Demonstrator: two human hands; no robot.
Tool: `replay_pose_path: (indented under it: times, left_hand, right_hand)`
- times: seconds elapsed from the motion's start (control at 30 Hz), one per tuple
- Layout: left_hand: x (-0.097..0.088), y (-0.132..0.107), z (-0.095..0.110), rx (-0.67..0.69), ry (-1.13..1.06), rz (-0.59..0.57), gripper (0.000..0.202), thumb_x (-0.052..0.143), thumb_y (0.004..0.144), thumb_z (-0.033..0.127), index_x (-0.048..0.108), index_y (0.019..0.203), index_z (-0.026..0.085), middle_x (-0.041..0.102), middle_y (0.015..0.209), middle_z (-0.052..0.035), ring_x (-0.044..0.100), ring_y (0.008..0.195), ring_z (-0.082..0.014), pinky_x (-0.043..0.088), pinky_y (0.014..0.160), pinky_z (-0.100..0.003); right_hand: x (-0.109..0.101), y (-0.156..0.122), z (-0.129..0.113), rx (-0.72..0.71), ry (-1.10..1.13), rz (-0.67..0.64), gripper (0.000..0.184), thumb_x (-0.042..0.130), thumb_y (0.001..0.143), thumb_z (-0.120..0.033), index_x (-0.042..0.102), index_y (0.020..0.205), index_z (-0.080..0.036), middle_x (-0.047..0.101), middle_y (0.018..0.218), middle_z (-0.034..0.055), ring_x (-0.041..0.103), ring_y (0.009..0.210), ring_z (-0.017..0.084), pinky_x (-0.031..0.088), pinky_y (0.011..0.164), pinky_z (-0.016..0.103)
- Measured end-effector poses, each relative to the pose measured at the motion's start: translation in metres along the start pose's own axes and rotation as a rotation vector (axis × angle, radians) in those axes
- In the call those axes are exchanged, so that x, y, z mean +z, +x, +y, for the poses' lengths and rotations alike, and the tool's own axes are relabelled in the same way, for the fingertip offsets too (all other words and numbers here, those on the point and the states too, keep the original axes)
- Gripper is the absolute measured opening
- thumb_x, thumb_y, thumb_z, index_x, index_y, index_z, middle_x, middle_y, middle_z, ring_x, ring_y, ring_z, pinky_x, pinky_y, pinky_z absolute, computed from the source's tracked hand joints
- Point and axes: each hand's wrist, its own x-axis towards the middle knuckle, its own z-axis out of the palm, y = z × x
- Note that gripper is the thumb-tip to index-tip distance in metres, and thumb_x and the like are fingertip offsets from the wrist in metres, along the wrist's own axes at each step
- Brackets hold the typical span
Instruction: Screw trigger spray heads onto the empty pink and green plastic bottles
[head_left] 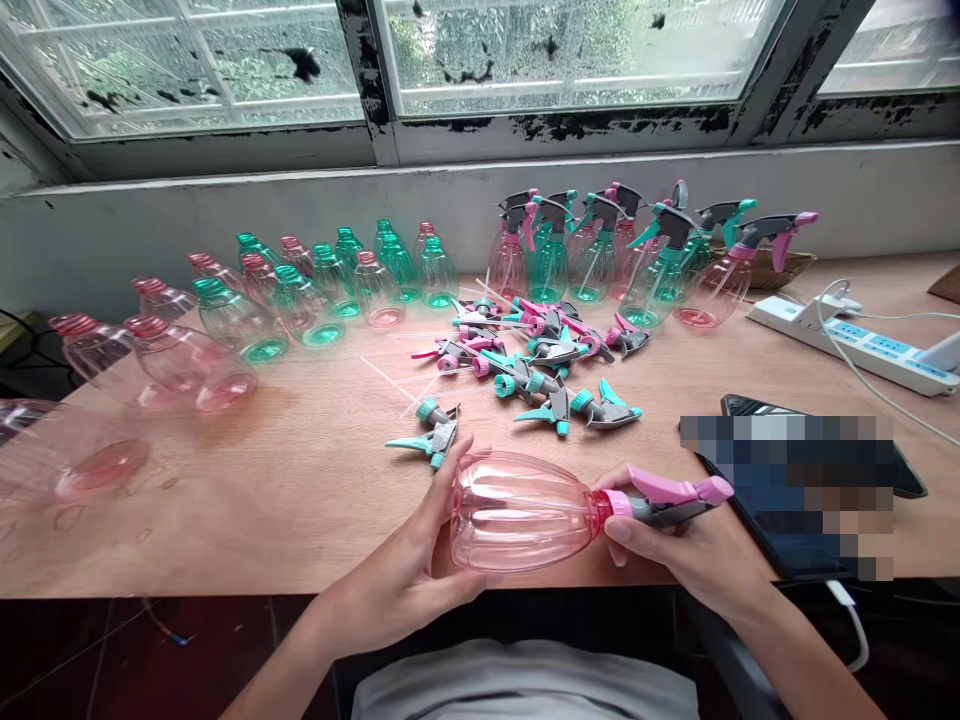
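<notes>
Right-hand fingers [626, 535] pinch the pink collar [618, 504]; left hand [420, 570] is spread round the base end of the pink bottle [525, 512], held at the table's [322, 500] front edge. I'd brace the body without squashing it, keep collar square, turn only that. Long axis runs left-right, roughly level: base left, spray head [679, 500] right.

"What do we count?"

"Nearest us, one left hand [409, 570], one right hand [694, 555], one pink bottle [525, 510], one fitted spray head [664, 487]. Toward eleven o'clock, roughly seventeen open bottles [311, 312]."

"Half past twelve?"

"At least seven topped bottles [550, 268]. At two, one power strip [862, 338]."
</notes>
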Motion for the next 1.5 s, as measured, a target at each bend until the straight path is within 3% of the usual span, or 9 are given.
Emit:
replay_pose_path:
  times: [0.13, 0.27, 0.43, 0.57, 0.77, 1.0, 1.13, 1.27, 1.5]
  left_hand:
    - [0.0, 0.001, 0.003, -0.002, -0.024, -0.002, 0.103, 0.067, 0.097, 0.022, -0.009, 0.16, 0.052, 0.013, 0.174, -0.0011, 0.025, 0.157, -0.0347, 0.014, 0.129, -0.059]
    - [0.001, 0.003, 0.007, -0.03, -0.081, -0.006, 0.124, 0.082, 0.087, 0.031, -0.018, 0.158, 0.05, 0.013, 0.174, -0.0032, 0.031, 0.154, -0.0357, 0.022, 0.128, -0.057]
    - [0.001, 0.002, 0.005, -0.047, -0.09, -0.016, 0.115, 0.078, 0.089, 0.041, -0.012, 0.161, 0.044, 0.007, 0.176, -0.0034, 0.024, 0.157, -0.0367, 0.019, 0.129, -0.056]
    - [0.001, 0.001, 0.003, -0.032, -0.032, -0.007, 0.109, 0.073, 0.094, 0.032, -0.012, 0.16, 0.049, 0.003, 0.176, 0.0002, 0.017, 0.16, -0.0333, 0.014, 0.13, -0.055]
    - [-0.001, 0.002, 0.002, 0.011, -0.043, -0.021, 0.103, 0.064, 0.097, 0.016, -0.009, 0.16, 0.052, 0.014, 0.175, -0.0002, 0.027, 0.157, -0.0319, 0.019, 0.129, -0.054]
    - [0.0, 0.002, 0.003, -0.012, -0.061, -0.009, 0.128, 0.085, 0.084, 0.032, -0.018, 0.157, 0.051, 0.011, 0.176, -0.0003, 0.014, 0.161, -0.0313, 0.014, 0.131, -0.051]
    - [-0.001, 0.001, 0.002, -0.041, -0.059, -0.012, 0.117, 0.079, 0.089, 0.039, -0.013, 0.16, 0.047, 0.006, 0.176, -0.0009, 0.008, 0.162, -0.0312, 0.011, 0.131, -0.05]
    - [-0.001, 0.0, 0.001, -0.018, -0.039, -0.016, 0.112, 0.076, 0.092, 0.035, -0.011, 0.161, 0.048, 0.006, 0.176, -0.0007, 0.012, 0.161, -0.032, 0.014, 0.131, -0.05]
    - [-0.001, -0.002, -0.004, 0.047, 0.021, -0.005, 0.099, 0.062, 0.1, 0.024, -0.013, 0.16, 0.049, 0.007, 0.176, -0.0015, 0.015, 0.16, -0.0314, 0.011, 0.131, -0.055]
  right_hand:
    - [-0.001, 0.0, 0.004, 0.0, 0.005, 0.004, 0.033, 0.082, 0.085, -0.05, 0.073, 0.076, -0.019, 0.068, 0.062, 0.0007, 0.062, 0.061, 0.019, 0.05, 0.061, 0.03]
    - [-0.001, 0.0, 0.004, -0.018, -0.011, 0.006, 0.035, 0.08, 0.087, -0.05, 0.072, 0.073, -0.019, 0.068, 0.061, 0.0008, 0.061, 0.061, 0.018, 0.049, 0.06, 0.029]
    - [0.001, 0.001, 0.0, -0.025, 0.006, 0.009, 0.032, 0.081, 0.086, -0.049, 0.07, 0.077, -0.021, 0.068, 0.061, -0.001, 0.062, 0.06, 0.018, 0.05, 0.061, 0.029]
    - [0.002, 0.001, -0.001, -0.054, 0.016, 0.007, 0.032, 0.08, 0.087, -0.049, 0.068, 0.077, -0.021, 0.067, 0.06, -0.002, 0.061, 0.06, 0.017, 0.049, 0.062, 0.028]
    - [0.0, 0.002, 0.003, -0.055, 0.005, -0.007, 0.034, 0.079, 0.088, -0.05, 0.07, 0.075, -0.02, 0.067, 0.061, -0.0008, 0.059, 0.06, 0.017, 0.047, 0.06, 0.028]
    - [0.002, 0.003, 0.005, -0.021, 0.121, -0.004, 0.031, 0.084, 0.084, -0.047, 0.073, 0.085, -0.018, 0.072, 0.065, 0.0018, 0.064, 0.062, 0.018, 0.052, 0.06, 0.028]
    - [0.004, 0.003, 0.005, -0.035, 0.152, -0.012, 0.029, 0.085, 0.084, -0.045, 0.073, 0.087, -0.018, 0.074, 0.065, 0.0013, 0.065, 0.062, 0.017, 0.052, 0.059, 0.026]
    - [0.004, 0.003, 0.006, -0.037, 0.176, 0.0, 0.03, 0.085, 0.085, -0.044, 0.074, 0.097, -0.019, 0.073, 0.063, 0.0002, 0.065, 0.06, 0.018, 0.051, 0.06, 0.028]
    - [0.001, 0.004, 0.009, -0.046, 0.052, -0.038, 0.042, 0.077, 0.088, -0.054, 0.07, 0.067, -0.019, 0.07, 0.064, 0.0029, 0.06, 0.064, 0.02, 0.046, 0.063, 0.033]
